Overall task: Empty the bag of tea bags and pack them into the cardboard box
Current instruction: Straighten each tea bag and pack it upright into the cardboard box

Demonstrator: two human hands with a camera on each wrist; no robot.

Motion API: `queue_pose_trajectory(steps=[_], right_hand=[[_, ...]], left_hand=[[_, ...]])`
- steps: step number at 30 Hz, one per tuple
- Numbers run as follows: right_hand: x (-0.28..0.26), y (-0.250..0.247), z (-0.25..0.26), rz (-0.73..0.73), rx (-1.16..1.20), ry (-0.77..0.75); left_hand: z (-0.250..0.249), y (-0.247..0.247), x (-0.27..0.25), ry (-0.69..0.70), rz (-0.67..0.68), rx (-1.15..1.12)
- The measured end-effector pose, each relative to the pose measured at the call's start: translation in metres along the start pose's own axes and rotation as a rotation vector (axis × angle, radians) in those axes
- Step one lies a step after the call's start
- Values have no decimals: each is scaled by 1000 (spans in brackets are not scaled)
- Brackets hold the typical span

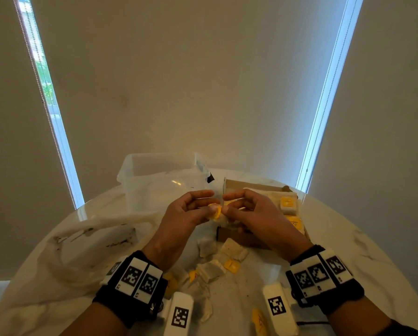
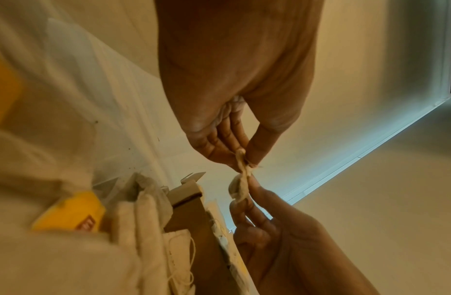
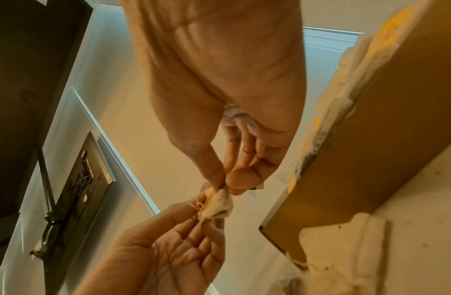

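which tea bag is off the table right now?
The tea bag with the yellow tag, pinched between the left hand and right hand beside the cardboard box. The loose tea bags lie on the table.

Beige blinds [image 1: 203, 81] down, daylight at edges; marble tbl [image 1: 348, 238].

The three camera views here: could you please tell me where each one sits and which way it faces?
Head: worn high, looks forward and down at the table, cardboard box and both forearms.
Left wrist: looks along the left hand to its fingers.
Right wrist: looks along the right hand past the box side.
Shared: all three show both hands pinching one tea bag between them.
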State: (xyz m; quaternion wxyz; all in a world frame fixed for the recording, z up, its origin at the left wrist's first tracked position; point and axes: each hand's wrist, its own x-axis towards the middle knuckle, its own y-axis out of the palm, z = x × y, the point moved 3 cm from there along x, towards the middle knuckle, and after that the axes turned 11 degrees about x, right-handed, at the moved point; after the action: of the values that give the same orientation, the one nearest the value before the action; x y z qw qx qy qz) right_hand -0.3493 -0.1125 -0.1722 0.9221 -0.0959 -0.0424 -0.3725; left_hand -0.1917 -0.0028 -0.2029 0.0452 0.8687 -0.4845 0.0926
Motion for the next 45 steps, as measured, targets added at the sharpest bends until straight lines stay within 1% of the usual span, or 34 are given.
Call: queue_pose_trajectory(steps=[2, 5, 7, 9, 13, 16, 19, 21, 24, 27, 29, 31, 34, 36, 37, 40, 42, 45], right_hand=[[0, 0, 0, 21, -5, 24], [1, 3, -3, 107, 41, 116], [0, 6, -3, 149, 61, 145], [-1, 6, 0, 134, 23, 118], [0, 3, 2, 88, -84, 4], [2, -1, 1, 18, -27, -15], [2, -3, 0, -19, 32, -35], [1, -2, -1, -21, 23, -30], [-1, -1, 1, -14, 12, -34], [-1, 1, 2, -4, -24, -79], [0, -2, 3, -34, -95, -103], [3, -17, 8, -106, -145, -113], [9, -66, 20, -316, -100, -112], [13, -101, 23, -421, -117, -87], [15, -113, 21, -439, -150, -58], [19, -128, 8, -406, -225, 61], [21, -129, 0, -384, -224, 133], [24, -125, -11, -378, -213, 188]], left_hand=[[-1, -1, 0, 12, -20, -13], [0, -4, 0, 39, -95, 0], [1, -6, 1, 50, -129, 19], [1, -6, 1, 52, -117, 25], [-1, -3, 0, 68, -70, 54], [-1, -3, 1, 40, -53, 45], [0, 1, -1, 1, 16, 82], [0, 3, -3, -6, 37, 98], [1, 2, -2, -16, 30, 112], [3, 0, -2, -13, 17, 134], [2, 1, -2, -4, 2, 138], [1, 1, -2, -20, -19, 120], [2, 2, -1, -63, -30, 105], [3, 2, -2, -81, -28, 109], [3, 2, -2, -89, -25, 107], [4, 4, -2, -106, -20, 84], [4, 4, -1, -112, -18, 70], [4, 4, -2, -114, -20, 56]])
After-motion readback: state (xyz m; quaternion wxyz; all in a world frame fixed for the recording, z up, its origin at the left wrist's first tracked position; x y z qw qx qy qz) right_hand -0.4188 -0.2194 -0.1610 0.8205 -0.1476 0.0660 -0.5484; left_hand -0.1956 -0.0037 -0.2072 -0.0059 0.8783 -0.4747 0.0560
